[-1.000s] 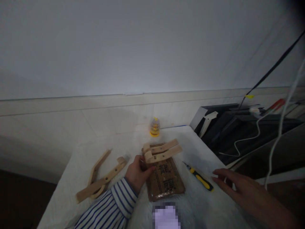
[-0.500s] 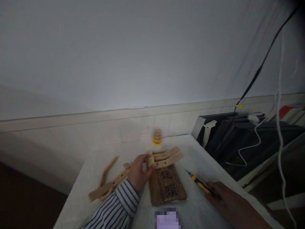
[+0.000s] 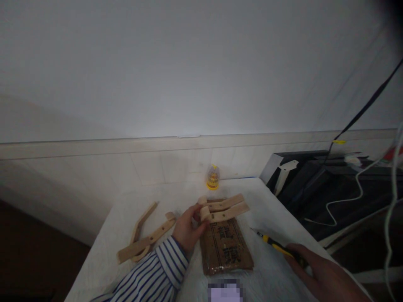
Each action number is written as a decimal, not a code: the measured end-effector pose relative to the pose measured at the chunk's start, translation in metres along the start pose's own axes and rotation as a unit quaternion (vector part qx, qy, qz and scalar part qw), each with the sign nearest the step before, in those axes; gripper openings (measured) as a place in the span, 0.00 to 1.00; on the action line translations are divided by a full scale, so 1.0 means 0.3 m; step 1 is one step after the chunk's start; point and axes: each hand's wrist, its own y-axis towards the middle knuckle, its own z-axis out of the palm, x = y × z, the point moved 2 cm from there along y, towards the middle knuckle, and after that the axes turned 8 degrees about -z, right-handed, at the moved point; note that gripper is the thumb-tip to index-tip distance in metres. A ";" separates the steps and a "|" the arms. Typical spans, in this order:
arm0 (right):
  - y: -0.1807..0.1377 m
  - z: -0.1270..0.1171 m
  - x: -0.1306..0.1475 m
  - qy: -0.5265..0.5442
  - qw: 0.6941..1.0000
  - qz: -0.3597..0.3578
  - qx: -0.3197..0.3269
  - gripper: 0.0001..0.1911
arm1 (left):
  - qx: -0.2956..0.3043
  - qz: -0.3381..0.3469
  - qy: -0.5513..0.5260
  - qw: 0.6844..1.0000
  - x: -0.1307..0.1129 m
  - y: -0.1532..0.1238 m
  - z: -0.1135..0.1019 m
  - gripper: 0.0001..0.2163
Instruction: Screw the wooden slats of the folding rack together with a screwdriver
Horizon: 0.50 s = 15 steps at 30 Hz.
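Observation:
My left hand (image 3: 189,230), in a striped sleeve, is closed on the left end of two pale wooden strips (image 3: 225,212) with dark holes or screw heads in them. They lie side by side over the far end of a brown cardboard packet (image 3: 226,251) with black lettering. To the right, my right hand (image 3: 310,266) is wrapped round the handle of a yellow and black screwdriver (image 3: 273,243). Its thin tip points toward the packet, apart from the wood. More joined wooden pieces (image 3: 154,237) lie left of my left hand.
A small clear container with a yellow base (image 3: 213,179) stands at the table's back, near the wall. Dark flat panels (image 3: 305,188) lean beyond the table's right side, with a white cable (image 3: 343,200) over them. A pixelated patch covers something at the front edge.
The view has shifted, so most things appear slightly farther right. The wooden strips are tilted a little in my left hand. My right hand and the screwdriver have moved slightly right and nearer me.

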 end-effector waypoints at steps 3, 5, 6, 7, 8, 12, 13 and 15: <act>0.013 -0.036 -0.006 0.037 0.999 0.012 0.010 0.19 | 0.009 0.002 -0.019 1.000 0.008 0.004 0.005 0.19; 0.026 -0.061 -0.002 0.042 0.999 0.026 -0.001 0.21 | 0.012 0.000 -0.027 1.000 0.011 0.005 0.006 0.18; 0.035 -0.073 0.006 0.041 0.999 0.029 -0.010 0.21 | 0.015 -0.002 -0.031 0.999 0.012 0.006 0.006 0.17; 0.046 -0.085 0.018 0.042 0.998 0.029 -0.022 0.22 | 0.019 -0.003 -0.034 0.999 0.012 0.006 0.006 0.17; 0.058 -0.099 0.035 0.047 0.998 0.028 -0.042 0.23 | 0.025 -0.004 -0.037 0.999 0.012 0.006 0.006 0.17; 0.128 -0.151 0.147 0.071 0.995 -0.028 -0.061 0.24 | 0.047 -0.017 -0.043 0.998 0.013 0.007 0.005 0.18; 0.149 -0.163 0.181 0.069 0.995 -0.042 -0.061 0.23 | 0.049 -0.020 -0.040 0.998 0.013 0.008 0.005 0.18; 0.192 -0.179 0.251 0.074 0.994 -0.064 -0.046 0.20 | 0.052 -0.020 -0.033 0.998 0.015 0.007 0.005 0.18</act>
